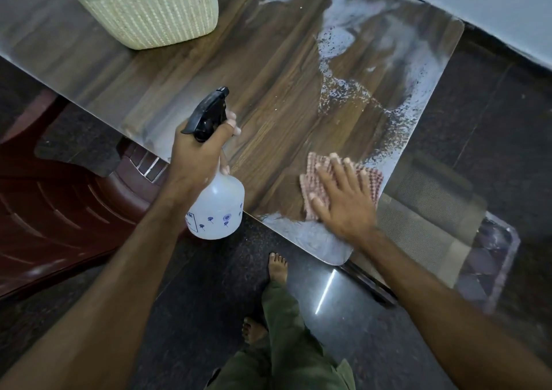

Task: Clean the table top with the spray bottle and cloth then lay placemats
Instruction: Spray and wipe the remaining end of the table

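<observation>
Basket [143, 10] cut off by the top edge, contents out of sight. Much of the cloth [321, 170] hidden beneath the right hand [343, 201], itself smeared by motion. Spray bottle [216, 207] neck hidden inside the left hand [198, 158]; label print too small to read. Chair [59, 210] cropped at left.

I see my left hand [197, 153] gripping the neck of the spray bottle [216, 207], its black nozzle pointing away from me over the wooden table top [268, 114]. To its right, my right hand [343, 198] lies flat with fingers spread on the pink cloth [316, 168], pressing it to the table near the closest edge. Beyond those fingers, wet speckled spray [343, 90] streaks the surface. Far ahead of my left hand sits a cream basket [146, 10].
</observation>
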`<state>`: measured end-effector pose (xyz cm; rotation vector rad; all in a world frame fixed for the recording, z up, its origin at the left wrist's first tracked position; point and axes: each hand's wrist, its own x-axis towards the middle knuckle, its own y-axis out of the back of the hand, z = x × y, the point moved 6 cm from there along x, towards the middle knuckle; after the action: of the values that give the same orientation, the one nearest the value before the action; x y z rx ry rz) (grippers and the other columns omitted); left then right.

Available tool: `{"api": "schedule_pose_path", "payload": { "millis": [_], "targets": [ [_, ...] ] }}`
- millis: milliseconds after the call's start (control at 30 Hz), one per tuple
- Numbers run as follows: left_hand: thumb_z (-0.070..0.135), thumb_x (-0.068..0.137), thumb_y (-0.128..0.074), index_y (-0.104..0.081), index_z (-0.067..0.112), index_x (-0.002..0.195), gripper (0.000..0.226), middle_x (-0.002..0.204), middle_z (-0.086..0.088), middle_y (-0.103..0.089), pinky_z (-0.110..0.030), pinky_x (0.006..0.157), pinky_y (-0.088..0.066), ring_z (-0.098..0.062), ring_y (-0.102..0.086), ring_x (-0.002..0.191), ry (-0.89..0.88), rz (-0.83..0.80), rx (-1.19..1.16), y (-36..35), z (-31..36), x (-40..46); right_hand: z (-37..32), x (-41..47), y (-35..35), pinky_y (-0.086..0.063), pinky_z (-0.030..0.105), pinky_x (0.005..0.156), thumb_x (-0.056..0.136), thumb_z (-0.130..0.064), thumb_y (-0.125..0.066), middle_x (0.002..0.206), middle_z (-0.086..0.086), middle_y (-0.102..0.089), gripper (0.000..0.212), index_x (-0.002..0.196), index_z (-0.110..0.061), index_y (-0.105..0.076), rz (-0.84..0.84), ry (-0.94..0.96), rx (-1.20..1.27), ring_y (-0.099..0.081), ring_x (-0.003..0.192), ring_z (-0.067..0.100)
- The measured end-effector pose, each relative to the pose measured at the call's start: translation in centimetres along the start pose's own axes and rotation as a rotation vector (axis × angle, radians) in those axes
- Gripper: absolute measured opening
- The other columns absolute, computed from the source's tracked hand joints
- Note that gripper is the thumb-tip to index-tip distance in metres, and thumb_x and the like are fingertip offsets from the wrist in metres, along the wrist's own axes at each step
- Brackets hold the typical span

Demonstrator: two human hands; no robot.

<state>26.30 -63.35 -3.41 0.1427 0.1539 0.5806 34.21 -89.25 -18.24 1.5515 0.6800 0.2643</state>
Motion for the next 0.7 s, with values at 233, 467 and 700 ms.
{"api": "schedule_pose_path", "payload": {
  "millis": [233, 467, 700],
  "targets": [
    [0.010, 0.097, -0.059, -0.061, 0.024, 0.093, 0.015, 0.095, -0.008, -0.070, -0.024, 0.047, -0.045, -0.012, -0.045, 0.031, -0.017, -0.014, 0.022, -1.6, 0.4, 1.0, 0.0, 8.1, 2.1, 0.001, 0.057, 0.121, 0.093, -0.069, -0.004, 0.166, 0.011, 0.006, 0.078, 0.159, -0.027, -0.004, 0.035, -0.138, 0.050, 0.008, 0.152, 0.031],
    [0.011, 0.097, -0.059, -0.063, 0.016, 0.098, 0.007, 0.091, -0.005, -0.069, -0.031, 0.048, -0.043, -0.012, -0.044, 0.030, 0.003, -0.022, 0.013, -2.6, 0.2, 2.7, -7.8, 1.0, -1.2, 0.001, 0.052, 0.123, 0.100, -0.060, -0.026, 0.167, 0.006, -0.002, 0.067, 0.158, -0.029, -0.015, 0.035, 0.201, 0.072, 0.004, 0.153, 0.029],
    [0.008, 0.098, -0.057, -0.062, 0.009, 0.105, 0.009, 0.088, -0.011, -0.068, -0.024, 0.044, -0.044, -0.010, -0.044, 0.031, 0.003, -0.006, 0.022, -2.9, 0.1, 5.4, -10.0, 11.1, 1.0, -0.003, 0.052, 0.122, 0.098, -0.061, -0.024, 0.167, 0.006, -0.002, 0.069, 0.158, -0.029, -0.015, -0.009, 0.304, -0.013, 0.002, 0.153, 0.027]
  ]
}}
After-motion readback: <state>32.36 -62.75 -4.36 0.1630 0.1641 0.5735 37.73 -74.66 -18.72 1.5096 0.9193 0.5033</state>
